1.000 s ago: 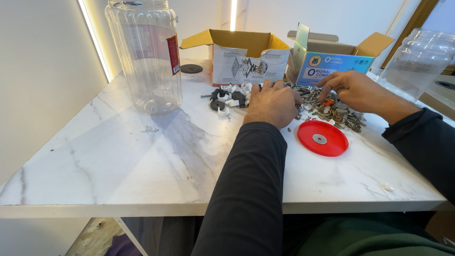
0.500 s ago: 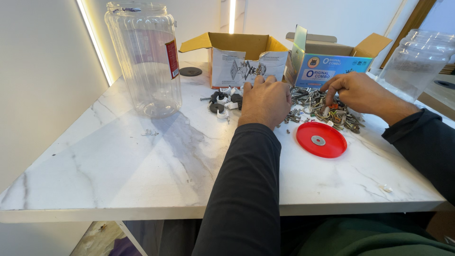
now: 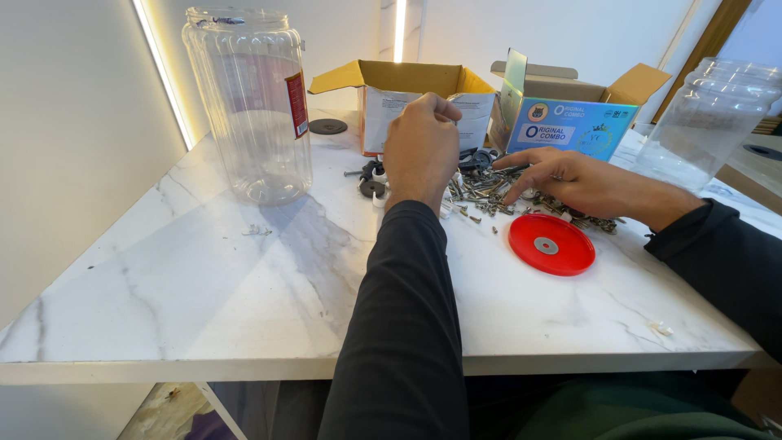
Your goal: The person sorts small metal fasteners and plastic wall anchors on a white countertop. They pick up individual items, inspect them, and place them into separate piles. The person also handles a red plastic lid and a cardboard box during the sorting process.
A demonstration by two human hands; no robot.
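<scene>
Your left hand (image 3: 421,151) is pinched shut, on what I cannot tell; your right hand (image 3: 570,183) lies open on the screws (image 3: 481,195). A bump could roll some toward 6 o'clock, off the table (image 3: 204,285).

Two open cardboard boxes at back — white-sided (image 3: 399,102), blue-fronted (image 3: 574,110).

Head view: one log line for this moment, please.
left hand raised over screw pile | right hand on pile | red lid beside

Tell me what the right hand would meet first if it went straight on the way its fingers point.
Probably the left hand: the right hand points left across the screws, though depth is unclear.
</scene>
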